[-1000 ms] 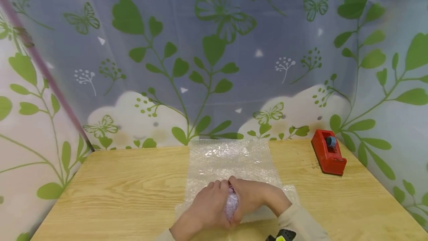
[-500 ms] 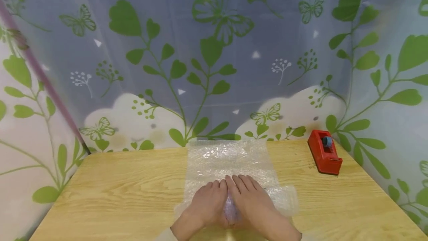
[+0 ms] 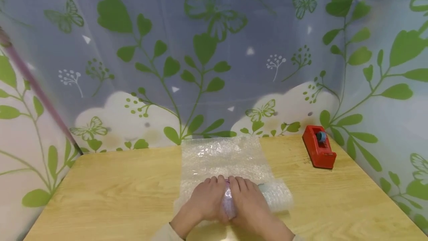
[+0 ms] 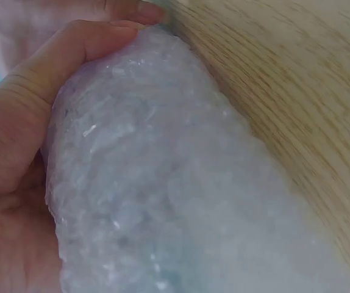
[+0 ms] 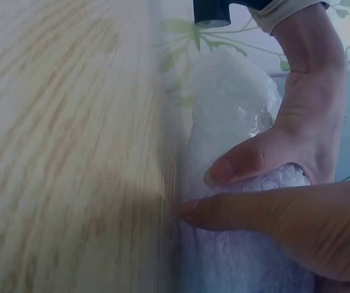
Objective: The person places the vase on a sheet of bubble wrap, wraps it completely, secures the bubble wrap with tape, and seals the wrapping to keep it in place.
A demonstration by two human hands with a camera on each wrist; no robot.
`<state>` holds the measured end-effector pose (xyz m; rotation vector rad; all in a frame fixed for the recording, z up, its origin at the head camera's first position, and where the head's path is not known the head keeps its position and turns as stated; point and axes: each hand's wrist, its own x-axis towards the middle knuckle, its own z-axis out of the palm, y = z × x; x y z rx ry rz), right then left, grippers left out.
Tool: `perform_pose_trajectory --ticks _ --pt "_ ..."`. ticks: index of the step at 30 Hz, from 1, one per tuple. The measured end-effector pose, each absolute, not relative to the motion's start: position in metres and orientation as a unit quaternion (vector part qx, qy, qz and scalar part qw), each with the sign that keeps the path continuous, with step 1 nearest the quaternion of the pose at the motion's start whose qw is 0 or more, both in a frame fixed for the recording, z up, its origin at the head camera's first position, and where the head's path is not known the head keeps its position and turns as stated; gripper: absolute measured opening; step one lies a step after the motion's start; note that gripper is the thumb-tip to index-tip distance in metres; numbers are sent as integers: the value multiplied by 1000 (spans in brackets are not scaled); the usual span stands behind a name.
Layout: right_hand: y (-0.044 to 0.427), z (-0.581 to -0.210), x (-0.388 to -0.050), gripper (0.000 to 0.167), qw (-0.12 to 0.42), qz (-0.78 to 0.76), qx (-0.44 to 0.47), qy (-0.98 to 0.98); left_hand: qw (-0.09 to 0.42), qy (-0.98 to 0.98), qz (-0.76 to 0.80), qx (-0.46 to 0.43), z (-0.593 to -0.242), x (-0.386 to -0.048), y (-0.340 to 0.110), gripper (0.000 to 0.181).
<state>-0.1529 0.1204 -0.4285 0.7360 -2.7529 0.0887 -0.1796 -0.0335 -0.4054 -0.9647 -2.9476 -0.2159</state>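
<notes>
A bubble-wrapped roll (image 3: 229, 203) with a pale purple tint lies crosswise near the front of the table. My left hand (image 3: 208, 199) grips its left part, and my right hand (image 3: 250, 204) grips it just beside, fingers over the far side. In the left wrist view the left thumb (image 4: 59, 55) presses along the wrapped roll (image 4: 144, 152). Both thumbs, the right one (image 5: 236, 210) and the left one, press on the roll in the right wrist view. What is inside the wrap is hidden. Beyond the hands, a flat sheet of bubble wrap (image 3: 224, 157) stretches to the back edge.
A red tape dispenser (image 3: 319, 148) with a blue roll of tape stands at the back right of the wooden table (image 3: 127, 185). A leaf-patterned curtain (image 3: 150, 47) closes off the back and both sides.
My right hand has turned from lying sideways to pointing forward over the roll, baring the roll's right end. The left hand keeps its grip. The head view has shifted slightly.
</notes>
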Motion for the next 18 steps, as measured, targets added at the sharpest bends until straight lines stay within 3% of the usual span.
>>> perform_pose_trajectory --ticks 12,18 --pt "124 -425 -158 106 145 43 277 -949 -15 -948 -103 -301 -408 -185 -36 77" --pt "121 -429 -157 99 170 35 285 -943 -11 -943 -117 -312 -409 -183 -40 77"
